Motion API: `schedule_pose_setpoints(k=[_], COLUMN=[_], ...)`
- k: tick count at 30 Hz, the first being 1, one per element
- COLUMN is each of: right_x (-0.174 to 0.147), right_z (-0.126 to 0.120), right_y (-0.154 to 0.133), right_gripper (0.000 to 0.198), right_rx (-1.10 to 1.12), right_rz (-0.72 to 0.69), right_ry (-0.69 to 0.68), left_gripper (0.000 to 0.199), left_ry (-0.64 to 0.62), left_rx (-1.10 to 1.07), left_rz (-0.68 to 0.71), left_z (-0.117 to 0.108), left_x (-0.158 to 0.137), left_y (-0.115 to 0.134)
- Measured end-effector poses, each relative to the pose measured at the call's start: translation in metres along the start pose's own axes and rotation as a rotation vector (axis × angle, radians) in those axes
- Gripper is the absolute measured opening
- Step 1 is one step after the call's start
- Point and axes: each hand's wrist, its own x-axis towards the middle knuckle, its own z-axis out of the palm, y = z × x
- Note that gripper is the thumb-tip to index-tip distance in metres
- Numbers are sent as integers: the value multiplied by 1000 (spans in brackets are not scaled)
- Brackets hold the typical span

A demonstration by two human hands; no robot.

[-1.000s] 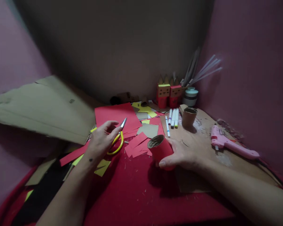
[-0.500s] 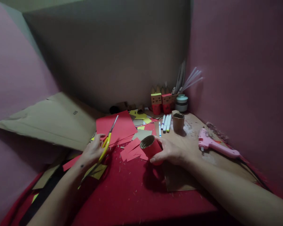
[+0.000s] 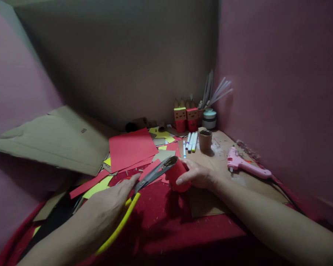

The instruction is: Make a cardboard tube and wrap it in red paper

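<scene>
My left hand (image 3: 119, 197) is closed on yellow-handled scissors (image 3: 142, 182). Their dark blades point up and to the right, with the tips at the rim of a cardboard tube wrapped in red paper (image 3: 177, 177). Whether the blades grip the rim, I cannot tell. My right hand (image 3: 196, 174) wraps around the tube from the right, thumb in front, and holds it tilted above the red tablecloth (image 3: 155, 229). Its open top faces up and left. Cut red paper pieces (image 3: 150, 170) lie behind the scissors.
Large red sheets (image 3: 133, 147) lie at the back left beside a folded cardboard panel (image 3: 50, 140). Several markers (image 3: 192, 142) and a bare cardboard tube (image 3: 205, 141) are at the back. A pink glue gun (image 3: 246, 166) rests on the right. Two decorated tubes (image 3: 180, 118) stand against the back wall.
My left hand has brought the scissors closer and turned them to the right, so the blades now meet the tube's rim. My right hand still holds the tube. The view has shifted slightly.
</scene>
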Motion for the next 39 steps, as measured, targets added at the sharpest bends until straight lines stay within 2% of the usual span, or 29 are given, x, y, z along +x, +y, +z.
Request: schedule_pose_setpoints(k=[7,11,15,18,21,31,39], right_x=[0,-1,-1,-1,-1,0,0], right_z=[1,3,5,5,3,2,2], right_y=[2,1,-2,-3,-2,4,4], right_gripper=[57,60,57,51,51,56,52], right_rx=[-22,-68,-66,-65,-55,-76,-88], right_rz=[-20,2,18,5,-5,-2,-4], right_ry=[-22,9,28,23,26,48,84], left_gripper=[54,55,54,55,55,54,55], left_ry=[-38,-56,-38,8,0,-107,-139], left_rx=[46,127,200,253,319,262,214], left_rz=[59,92,158,166,163,126,154], left_z=[9,13,25,36,41,28,4], left_x=[4,5,1,-2,-5,0,7], left_y=[12,14,5,-5,-10,2,14])
